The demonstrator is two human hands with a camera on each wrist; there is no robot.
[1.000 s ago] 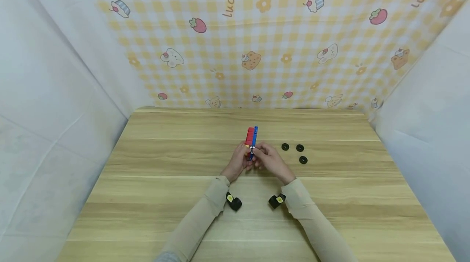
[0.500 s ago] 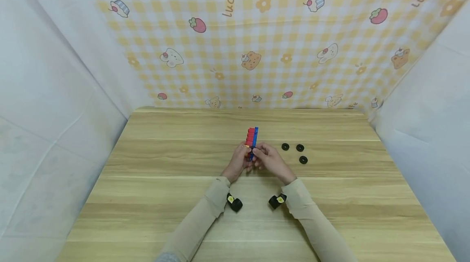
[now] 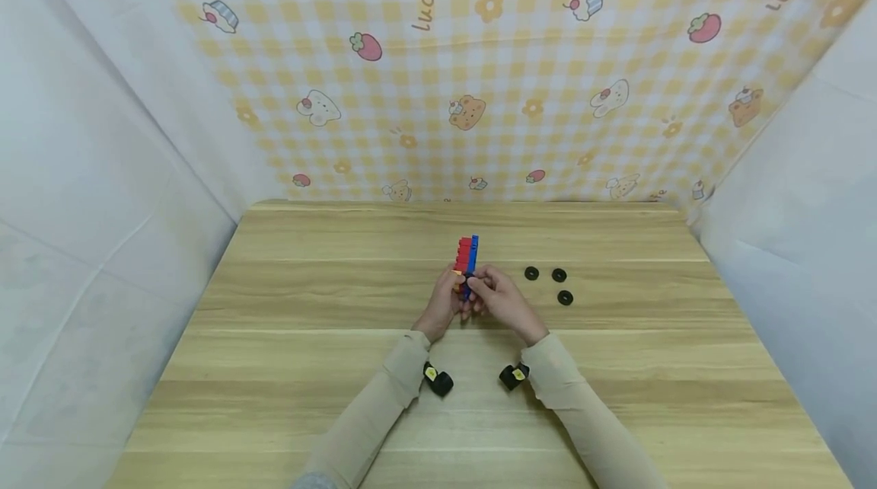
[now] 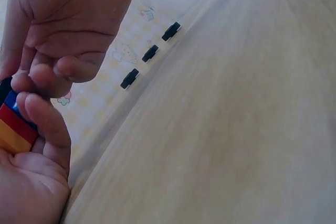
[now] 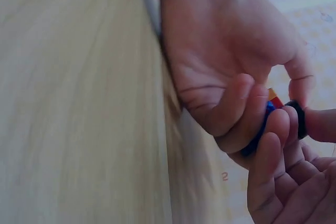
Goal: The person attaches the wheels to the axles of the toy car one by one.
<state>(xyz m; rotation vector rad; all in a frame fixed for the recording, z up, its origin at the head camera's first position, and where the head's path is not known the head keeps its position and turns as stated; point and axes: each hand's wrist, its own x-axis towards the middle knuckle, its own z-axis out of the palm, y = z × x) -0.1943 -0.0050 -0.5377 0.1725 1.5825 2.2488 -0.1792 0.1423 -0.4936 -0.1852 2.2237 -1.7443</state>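
My left hand [image 3: 441, 303] grips a toy built of red, blue and yellow plastic bricks [image 3: 464, 253], its long end pointing away from me. Against the blue side, my right hand [image 3: 508, 302] pinches a small black rubber tyre [image 5: 301, 121] between thumb and fingertips. In the right wrist view the tyre stands on edge right beside the blue bricks. Yellow and red bricks [image 4: 17, 126] show past the left fingers in the left wrist view. Fingers of both hands hide the toy's near end.
Three loose black tyres [image 3: 531, 273] lie on the wooden table [image 3: 308, 298], to the right of my hands. Behind the table's far edge hangs a yellow checked cloth [image 3: 384, 93]. White curtains [image 3: 103, 169] flank both sides.
A white round part showed at my right thumb one second ago; the black tyre now covers that spot. Hands and toy have shifted slightly left. The three loose tyres stay put.
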